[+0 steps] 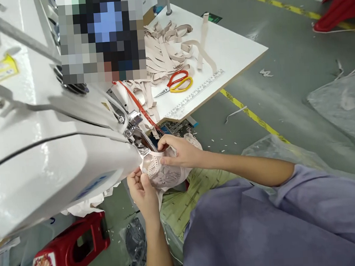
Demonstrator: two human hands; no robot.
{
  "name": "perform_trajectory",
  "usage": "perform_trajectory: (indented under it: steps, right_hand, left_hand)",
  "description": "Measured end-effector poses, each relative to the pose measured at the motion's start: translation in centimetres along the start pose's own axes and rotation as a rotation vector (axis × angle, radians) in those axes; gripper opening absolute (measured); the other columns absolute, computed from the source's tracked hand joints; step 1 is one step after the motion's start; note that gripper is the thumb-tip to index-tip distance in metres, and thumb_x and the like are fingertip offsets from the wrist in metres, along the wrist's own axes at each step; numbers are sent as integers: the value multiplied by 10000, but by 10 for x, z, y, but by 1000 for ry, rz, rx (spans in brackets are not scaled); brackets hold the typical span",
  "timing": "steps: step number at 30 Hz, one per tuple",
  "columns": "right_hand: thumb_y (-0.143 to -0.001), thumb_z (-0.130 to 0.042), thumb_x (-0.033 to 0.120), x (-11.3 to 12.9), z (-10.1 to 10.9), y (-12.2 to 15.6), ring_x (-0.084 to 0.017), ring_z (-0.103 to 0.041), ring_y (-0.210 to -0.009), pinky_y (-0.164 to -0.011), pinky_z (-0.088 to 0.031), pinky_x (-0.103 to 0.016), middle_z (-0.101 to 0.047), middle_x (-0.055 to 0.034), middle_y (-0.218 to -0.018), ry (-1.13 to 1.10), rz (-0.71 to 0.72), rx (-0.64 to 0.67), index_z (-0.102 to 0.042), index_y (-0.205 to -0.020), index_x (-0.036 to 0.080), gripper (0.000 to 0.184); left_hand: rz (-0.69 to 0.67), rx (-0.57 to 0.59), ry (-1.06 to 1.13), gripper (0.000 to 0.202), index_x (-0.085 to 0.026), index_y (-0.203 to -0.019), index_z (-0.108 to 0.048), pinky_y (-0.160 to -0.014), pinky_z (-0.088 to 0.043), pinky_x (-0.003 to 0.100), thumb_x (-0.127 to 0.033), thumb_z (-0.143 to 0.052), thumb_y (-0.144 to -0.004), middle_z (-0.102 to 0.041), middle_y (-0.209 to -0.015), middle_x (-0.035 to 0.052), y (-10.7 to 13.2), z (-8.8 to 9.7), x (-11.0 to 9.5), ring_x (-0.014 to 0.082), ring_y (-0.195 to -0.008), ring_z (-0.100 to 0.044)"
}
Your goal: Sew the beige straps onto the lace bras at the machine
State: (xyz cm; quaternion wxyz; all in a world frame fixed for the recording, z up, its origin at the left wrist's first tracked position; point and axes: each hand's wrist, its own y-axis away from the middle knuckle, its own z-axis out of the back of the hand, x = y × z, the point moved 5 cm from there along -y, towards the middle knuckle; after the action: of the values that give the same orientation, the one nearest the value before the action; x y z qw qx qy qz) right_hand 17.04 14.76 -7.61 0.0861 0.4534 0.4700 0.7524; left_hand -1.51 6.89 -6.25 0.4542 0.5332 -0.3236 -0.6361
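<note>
A person's two bare hands hold a pale pink lace garment piece [163, 174] right at the needle end of a large white sewing machine [45, 158]. The left hand [142, 192], just below the machine's needle end, pinches the lace's lower edge with closed fingers. The right hand [178, 151], just right of the needle, grips the lace and a thin beige strap [156, 153] against it. Beyond the machine, a white table [235, 52] carries a heap of beige elastic strips [165, 48] and red-and-yellow scissors [177, 83]. A red stool [70, 248] stands below the machine.
</note>
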Motion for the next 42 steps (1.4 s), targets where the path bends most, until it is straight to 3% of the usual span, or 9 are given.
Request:
perform_trajectory:
  steps: [13,18,23,26,31,35,38,40,42]
  right_hand:
    - [-836,-622,679,1,2,2,-204,-593,-848,-753,-438,-313,-664,-73,-971,68,22,74,-607,-1029,174,541]
    - [-844,-667,567,10,-1,13,-133,-513,-679,-606,-375,-249,-614,-2,-808,-161,-256,93,-624,-1028,170,440]
    - [-881,-643,522,19,4,42,-159,-601,-786,-690,-439,-266,-696,-36,-945,-443,-407,210,-731,-1075,166,415]
    - [-882,-651,518,21,11,56,-173,-629,-841,-730,-466,-273,-719,-50,-1013,-465,-445,217,-756,-1087,169,418]
    - [-885,-650,533,28,7,72,-212,-649,-961,-823,-481,-306,-732,-61,-1008,-436,-445,281,-764,-1096,183,424]
    - [-939,-562,553,27,-1,80,-215,-651,-987,-840,-485,-311,-726,-70,-1030,-305,-373,379,-737,-1106,175,448]
    - [-999,-445,533,11,-3,87,-213,-639,-934,-825,-475,-326,-711,-91,-1045,34,-209,498,-695,-1154,164,472]
    - [-1029,-365,498,-6,0,94,-230,-622,-898,-829,-460,-360,-703,-117,-976,293,-100,547,-703,-1085,142,494]
    - [-1043,-336,448,-19,6,103,-225,-606,-858,-891,-441,-398,-694,-109,-899,424,-27,563,-710,-1016,153,477]
  left_hand:
    - [62,-3,49,372,-202,-1118,-614,-698,-476,237,-522,-578,-932,-612,-946,32,-3,4,5,146,-803,-594]
    - [185,91,306,303,-222,-892,-543,-544,-368,217,-519,-557,-944,-474,-704,-45,5,-3,9,102,-570,-415]
    - [272,288,482,296,-219,-881,-563,-530,-393,226,-510,-568,-937,-563,-754,-19,32,-17,6,110,-586,-482]
    - [324,360,545,345,-214,-884,-615,-605,-450,244,-553,-565,-926,-604,-767,-7,42,-22,7,125,-641,-544]
    - [452,537,644,586,-175,-964,-743,-1010,-437,356,-714,-537,-861,-734,-1005,83,45,-39,11,241,-1033,-647]
    - [568,715,880,583,-161,-1048,-752,-994,-467,397,-677,-536,-883,-746,-1043,101,50,-51,-2,268,-1057,-659]
    - [493,575,1038,297,-183,-880,-734,-891,-527,342,-475,-679,-880,-711,-784,9,32,-22,-16,177,-845,-678]
    - [398,427,1096,191,-189,-763,-670,-809,-547,311,-326,-697,-894,-605,-606,-65,13,17,-22,111,-665,-615]
    - [335,295,1113,254,-185,-751,-627,-766,-545,289,-231,-544,-986,-581,-577,-90,-5,62,-24,73,-614,-569]
